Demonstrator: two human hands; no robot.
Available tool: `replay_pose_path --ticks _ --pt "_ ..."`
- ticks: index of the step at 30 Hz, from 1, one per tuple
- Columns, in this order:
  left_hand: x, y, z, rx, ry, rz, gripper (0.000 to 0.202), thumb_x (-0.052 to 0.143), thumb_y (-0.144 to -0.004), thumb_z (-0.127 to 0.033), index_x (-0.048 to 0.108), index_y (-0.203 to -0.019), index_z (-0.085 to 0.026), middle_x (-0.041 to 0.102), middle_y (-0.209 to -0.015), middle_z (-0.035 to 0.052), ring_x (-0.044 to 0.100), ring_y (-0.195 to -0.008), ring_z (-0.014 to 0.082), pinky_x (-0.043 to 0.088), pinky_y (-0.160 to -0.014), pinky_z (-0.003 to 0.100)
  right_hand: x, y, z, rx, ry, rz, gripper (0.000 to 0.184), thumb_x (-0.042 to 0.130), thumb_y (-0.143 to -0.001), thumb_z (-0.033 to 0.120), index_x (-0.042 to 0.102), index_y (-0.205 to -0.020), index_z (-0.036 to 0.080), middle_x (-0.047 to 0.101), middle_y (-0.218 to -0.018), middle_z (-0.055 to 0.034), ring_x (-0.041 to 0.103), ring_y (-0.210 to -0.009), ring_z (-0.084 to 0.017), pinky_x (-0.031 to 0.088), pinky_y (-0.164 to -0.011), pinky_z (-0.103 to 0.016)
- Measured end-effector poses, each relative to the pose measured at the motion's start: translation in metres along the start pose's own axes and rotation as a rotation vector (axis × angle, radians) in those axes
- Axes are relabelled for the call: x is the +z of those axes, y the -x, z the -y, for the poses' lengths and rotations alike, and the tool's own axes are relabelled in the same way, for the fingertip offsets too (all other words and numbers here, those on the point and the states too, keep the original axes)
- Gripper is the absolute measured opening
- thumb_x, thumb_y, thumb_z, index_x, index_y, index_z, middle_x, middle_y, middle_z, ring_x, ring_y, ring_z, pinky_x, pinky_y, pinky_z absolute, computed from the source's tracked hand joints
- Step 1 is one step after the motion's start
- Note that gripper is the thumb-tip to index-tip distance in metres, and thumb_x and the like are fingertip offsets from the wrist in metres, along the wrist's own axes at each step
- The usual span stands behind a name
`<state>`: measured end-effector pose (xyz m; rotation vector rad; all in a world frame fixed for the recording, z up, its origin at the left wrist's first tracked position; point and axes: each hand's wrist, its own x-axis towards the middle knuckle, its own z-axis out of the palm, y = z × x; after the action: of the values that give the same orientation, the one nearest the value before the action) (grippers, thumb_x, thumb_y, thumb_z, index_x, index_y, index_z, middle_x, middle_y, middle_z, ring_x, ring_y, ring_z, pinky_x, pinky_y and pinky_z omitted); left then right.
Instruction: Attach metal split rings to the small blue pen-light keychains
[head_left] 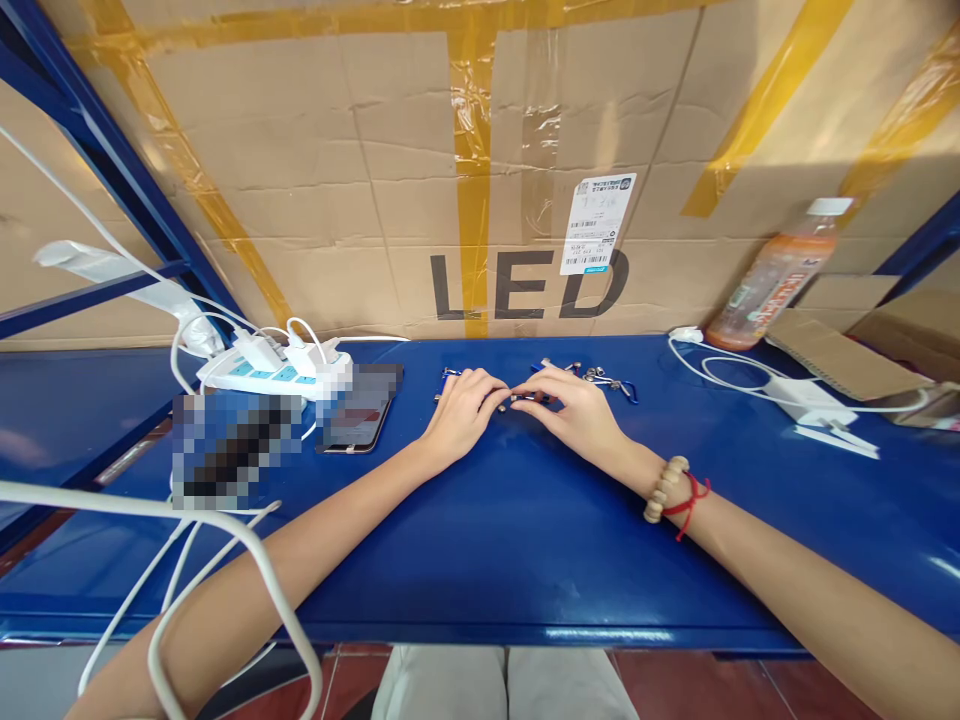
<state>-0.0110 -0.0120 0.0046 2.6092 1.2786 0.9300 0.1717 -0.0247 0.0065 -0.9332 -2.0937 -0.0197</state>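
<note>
My left hand [469,408] and my right hand [576,405] meet fingertip to fingertip over the blue shelf. The left thumb and fingers are pinched together; whatever lies between them is too small to make out. Between the right thumb and fingers a small metal and reddish-brown piece [541,398] partly shows, its kind unclear. Behind the right hand lie small metal rings and clips [596,376], with a blue carabiner [631,392] at their right end. Another small blue and silver piece [450,373] peeks out behind the left hand.
At left are a white power strip [247,375] with plugs, a phone [361,420] and loose white cables [225,520], one crossing my left forearm. A bottle [780,280], white adapter [810,400] and cardboard pieces [847,350] stand right. A large carton [360,200] closes the back.
</note>
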Motion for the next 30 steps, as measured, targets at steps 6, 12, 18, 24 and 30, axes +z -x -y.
replay_pose_path --ticks 6,12,18,24,30 --pt "0.008 0.004 -0.001 -0.159 -0.341 -0.042 0.018 0.053 -0.086 -0.034 0.056 -0.089 -0.017 0.057 -0.094 0.0062 0.048 -0.091 0.0238 0.035 -0.079 0.036 -0.003 0.002 -0.016 0.066 0.141 0.086 0.017 0.057 -0.084 0.03 0.069 -0.092 0.021 0.069 -0.087 -0.0038 0.062 -0.087 -0.019 0.05 -0.074 -0.03" --pt "0.005 0.003 0.002 -0.193 -0.23 -0.083 0.014 0.046 -0.09 -0.03 0.054 -0.087 -0.018 0.061 -0.092 0.0055 0.049 -0.089 0.0233 0.035 -0.078 0.037 -0.002 0.002 -0.015 0.036 0.189 0.268 0.022 0.051 -0.087 0.029 0.068 -0.099 0.023 0.066 -0.092 -0.0033 0.062 -0.089 -0.019 0.05 -0.071 -0.029" --pt "0.001 -0.001 0.005 -0.335 0.292 -0.374 0.01 0.031 -0.095 -0.028 0.039 -0.096 -0.022 0.061 -0.08 0.0003 0.058 -0.079 0.0152 0.041 -0.075 0.03 -0.001 0.003 -0.02 0.067 0.336 0.247 0.027 0.045 -0.088 0.025 0.067 -0.103 0.02 0.063 -0.099 -0.0082 0.059 -0.091 -0.022 0.049 -0.076 -0.035" --pt "0.003 -0.002 0.004 -0.239 0.458 -0.402 0.004 0.034 -0.092 -0.024 0.033 -0.096 -0.023 0.051 -0.068 -0.005 0.053 -0.063 0.0096 0.043 -0.066 0.023 0.0 0.002 -0.01 -0.046 0.21 0.313 0.031 0.043 -0.09 0.036 0.064 -0.111 0.026 0.058 -0.108 -0.0077 0.054 -0.099 -0.022 0.041 -0.091 -0.043" --pt "0.005 0.0 0.001 -0.026 0.296 -0.151 0.011 0.038 -0.091 -0.021 0.041 -0.102 -0.021 0.056 -0.097 0.0039 0.055 -0.093 0.0143 0.044 -0.082 0.028 0.001 0.0 -0.004 -0.015 0.177 0.332 0.022 0.053 -0.085 0.037 0.07 -0.094 0.026 0.059 -0.106 -0.0056 0.054 -0.098 -0.021 0.039 -0.092 -0.042"
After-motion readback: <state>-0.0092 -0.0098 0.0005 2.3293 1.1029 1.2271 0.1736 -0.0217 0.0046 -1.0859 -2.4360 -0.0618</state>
